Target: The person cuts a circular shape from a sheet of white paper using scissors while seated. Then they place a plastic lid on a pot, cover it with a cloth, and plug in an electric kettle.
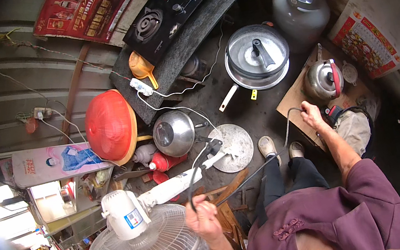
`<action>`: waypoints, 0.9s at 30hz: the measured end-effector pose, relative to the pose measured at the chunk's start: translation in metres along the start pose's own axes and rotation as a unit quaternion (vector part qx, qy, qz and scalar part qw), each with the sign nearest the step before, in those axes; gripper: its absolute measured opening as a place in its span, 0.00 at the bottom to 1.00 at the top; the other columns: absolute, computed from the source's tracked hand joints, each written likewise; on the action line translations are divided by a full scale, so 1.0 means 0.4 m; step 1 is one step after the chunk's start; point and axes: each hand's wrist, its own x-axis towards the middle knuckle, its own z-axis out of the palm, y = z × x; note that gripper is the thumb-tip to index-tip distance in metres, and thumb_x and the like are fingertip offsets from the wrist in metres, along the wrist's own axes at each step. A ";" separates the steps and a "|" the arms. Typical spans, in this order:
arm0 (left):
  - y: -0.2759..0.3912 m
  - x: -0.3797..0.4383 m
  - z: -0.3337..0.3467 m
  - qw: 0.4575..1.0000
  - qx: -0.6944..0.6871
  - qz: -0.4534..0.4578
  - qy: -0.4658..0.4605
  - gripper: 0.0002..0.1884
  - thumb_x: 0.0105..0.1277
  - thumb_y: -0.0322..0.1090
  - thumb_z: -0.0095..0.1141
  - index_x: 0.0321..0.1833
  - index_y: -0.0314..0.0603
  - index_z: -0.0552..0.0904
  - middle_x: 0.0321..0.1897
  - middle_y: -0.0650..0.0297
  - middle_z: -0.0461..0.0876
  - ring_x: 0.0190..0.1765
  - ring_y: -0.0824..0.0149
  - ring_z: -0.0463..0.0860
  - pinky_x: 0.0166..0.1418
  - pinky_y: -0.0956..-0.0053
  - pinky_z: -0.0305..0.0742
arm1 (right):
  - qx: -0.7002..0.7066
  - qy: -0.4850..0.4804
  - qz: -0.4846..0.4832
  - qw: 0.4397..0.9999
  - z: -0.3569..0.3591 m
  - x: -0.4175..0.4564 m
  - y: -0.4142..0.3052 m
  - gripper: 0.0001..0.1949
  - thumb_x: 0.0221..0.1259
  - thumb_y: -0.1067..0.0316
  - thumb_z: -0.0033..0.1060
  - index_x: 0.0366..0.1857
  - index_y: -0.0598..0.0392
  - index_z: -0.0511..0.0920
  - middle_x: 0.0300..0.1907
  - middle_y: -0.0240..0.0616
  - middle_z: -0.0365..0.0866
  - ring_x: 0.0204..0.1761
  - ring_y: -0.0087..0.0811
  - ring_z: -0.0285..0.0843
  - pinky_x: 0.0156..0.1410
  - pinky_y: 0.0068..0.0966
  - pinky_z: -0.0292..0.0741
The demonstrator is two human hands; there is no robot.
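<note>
My left hand [204, 218] grips a dark power cord [247, 178] beside the wire cage of a white standing fan [144, 243]. From there the cord loops up by the fan's pole and also runs across to my right hand [311, 115], whose fingers pinch it. My right hand is over the edge of a wooden board table [294, 110], just below a metal kettle [322, 80] with a red handle. The fan's round base [240, 146] stands on the floor in front of my feet.
A black gas stove [163, 17] sits on a stone counter, a gas cylinder [302, 14] beyond it at the right. A lidded metal pan [258, 57] stands ahead. A red basin [110, 127], metal bowl [174, 133] and red thermos [166, 161] are at the left. A white power strip [141, 87] lies on the counter.
</note>
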 end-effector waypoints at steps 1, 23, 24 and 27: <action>0.006 0.003 -0.015 1.000 -0.007 -0.006 0.016 0.15 0.71 0.38 0.48 0.45 0.28 0.73 0.13 0.74 0.59 0.16 0.80 0.58 0.22 0.83 0.58 | 0.009 0.032 -0.022 0.999 -0.023 -0.004 0.018 0.05 0.47 0.73 0.50 0.29 0.58 0.70 0.22 0.49 0.72 0.25 0.44 0.72 0.34 0.35 0.71; 0.176 0.136 0.023 0.942 -0.270 0.159 0.122 0.19 0.75 0.47 0.36 0.47 0.35 0.72 0.13 0.76 0.55 0.15 0.81 0.53 0.20 0.85 0.51 | -0.076 -0.357 -0.170 0.915 -0.033 -0.127 -0.303 0.12 0.50 0.61 0.62 0.36 0.54 0.81 0.31 0.43 0.83 0.36 0.44 0.82 0.44 0.37 0.77; 0.160 0.154 0.020 0.939 -0.276 0.154 0.131 0.19 0.75 0.47 0.36 0.47 0.35 0.72 0.13 0.76 0.55 0.15 0.81 0.53 0.19 0.85 0.51 | -0.073 -0.359 -0.189 0.911 -0.023 -0.125 -0.301 0.12 0.51 0.60 0.62 0.36 0.53 0.81 0.31 0.43 0.83 0.36 0.45 0.81 0.44 0.37 0.76; 0.146 0.230 0.031 0.929 -0.279 0.143 0.197 0.18 0.74 0.46 0.40 0.42 0.36 0.75 0.13 0.76 0.56 0.14 0.82 0.53 0.18 0.87 0.50 | -0.108 -0.362 -0.219 0.900 0.007 -0.126 -0.304 0.11 0.53 0.58 0.60 0.35 0.53 0.81 0.30 0.45 0.82 0.36 0.48 0.81 0.44 0.40 0.76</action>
